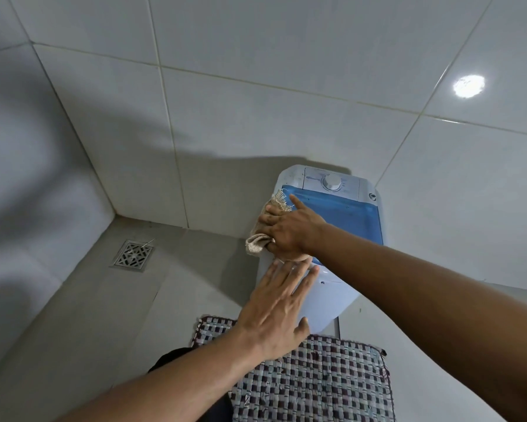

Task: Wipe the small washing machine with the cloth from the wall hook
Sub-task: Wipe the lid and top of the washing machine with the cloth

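A small white washing machine (335,287) with a blue translucent lid (347,213) and a round dial (332,181) stands on the floor against the tiled wall. My right hand (289,229) presses a beige frayed cloth (257,243) onto the lid's left edge, its index finger stretched out. The cloth sticks out past the machine's left side. My left hand (279,306) hovers flat with fingers spread over the machine's near left corner, holding nothing. Whether it touches the machine I cannot tell.
A woven checkered mat (317,382) lies on the floor in front of the machine. A square metal floor drain (133,254) sits to the left near the wall corner. Grey tiled walls close in behind and on the left.
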### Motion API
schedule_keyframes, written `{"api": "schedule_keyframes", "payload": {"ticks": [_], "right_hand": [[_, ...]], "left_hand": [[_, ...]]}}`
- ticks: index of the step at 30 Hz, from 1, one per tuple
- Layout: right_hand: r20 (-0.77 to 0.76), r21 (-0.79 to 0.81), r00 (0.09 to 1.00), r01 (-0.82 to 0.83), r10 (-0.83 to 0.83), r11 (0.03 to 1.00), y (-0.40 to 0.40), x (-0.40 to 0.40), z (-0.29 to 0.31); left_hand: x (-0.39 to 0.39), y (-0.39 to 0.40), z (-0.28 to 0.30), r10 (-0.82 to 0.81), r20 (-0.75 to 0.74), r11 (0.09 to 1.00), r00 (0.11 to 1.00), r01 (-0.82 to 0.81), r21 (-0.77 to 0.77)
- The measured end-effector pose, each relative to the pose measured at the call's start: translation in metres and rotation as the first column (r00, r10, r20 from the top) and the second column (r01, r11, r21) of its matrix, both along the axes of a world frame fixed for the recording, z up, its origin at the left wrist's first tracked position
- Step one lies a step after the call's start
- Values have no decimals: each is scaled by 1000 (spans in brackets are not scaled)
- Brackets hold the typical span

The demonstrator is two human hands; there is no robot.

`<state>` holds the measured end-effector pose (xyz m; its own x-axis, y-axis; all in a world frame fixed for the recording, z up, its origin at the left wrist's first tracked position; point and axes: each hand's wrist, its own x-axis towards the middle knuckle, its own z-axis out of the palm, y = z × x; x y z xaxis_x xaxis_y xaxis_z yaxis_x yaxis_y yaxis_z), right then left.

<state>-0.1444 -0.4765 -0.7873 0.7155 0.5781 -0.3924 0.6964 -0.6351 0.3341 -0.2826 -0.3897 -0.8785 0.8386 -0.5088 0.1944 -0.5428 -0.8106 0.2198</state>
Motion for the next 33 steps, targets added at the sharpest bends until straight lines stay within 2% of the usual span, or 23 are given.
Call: {"api": "schedule_keyframes", "payload": {"ticks": [7, 13, 17, 20, 22, 23, 24, 25, 27, 28, 29, 30, 31, 33], "right_hand": [[-15, 64, 997, 81, -80, 995, 3, 24, -7], [-10, 100, 996, 90, -89, 991, -1, 43, -10], [2, 127, 996, 91, -92, 988, -3, 51, -12], [21, 141, 984, 172, -177, 975, 5, 59, -13], [-17, 273, 957, 283, -290, 920, 14, 61, -3], [-82, 394, 933, 353, -350, 849, 18, 62, 4], [-198, 525, 893, 445, -404, 725, 20, 66, 12], [-336, 641, 839, 536, -427, 549, 20, 69, 20], [-604, 727, 690, 682, -399, 80, 12, 75, 39], [-711, 686, 611, 713, -350, -149, 7, 77, 48], [-791, 612, 543, 718, -282, -333, 0, 79, 56], [-842, 531, 498, 706, -205, -468, -9, 80, 63], [-867, 467, 477, 680, -143, -566, -18, 84, 70], [-869, 414, 484, 593, -105, -691, -34, 94, 80]], "left_hand": [[2, 3, -8, -3, -16, 999, 1000, 4, 54], [14, 14, 0, -41, -52, 990, 998, 48, 131], [14, 14, 0, -43, -69, 991, 997, 51, 127], [14, 14, 2, -54, -89, 989, 995, 65, 133], [15, 14, 6, -62, -104, 986, 993, 77, 147], [16, 15, 8, -65, -112, 984, 992, 82, 157], [16, 15, 10, -72, -126, 982, 989, 92, 167], [17, 16, 12, -79, -140, 979, 987, 104, 176], [19, 19, 17, -94, -152, 977, 984, 121, 176], [20, 20, 19, -99, -155, 978, 983, 125, 168], [22, 20, 22, -99, -149, 980, 984, 123, 156], [22, 22, 24, -90, -135, 984, 987, 109, 141], [24, 23, 25, -69, -115, 989, 991, 84, 125], [24, 28, 22, -17, -111, 993, 994, 30, 114]]}}
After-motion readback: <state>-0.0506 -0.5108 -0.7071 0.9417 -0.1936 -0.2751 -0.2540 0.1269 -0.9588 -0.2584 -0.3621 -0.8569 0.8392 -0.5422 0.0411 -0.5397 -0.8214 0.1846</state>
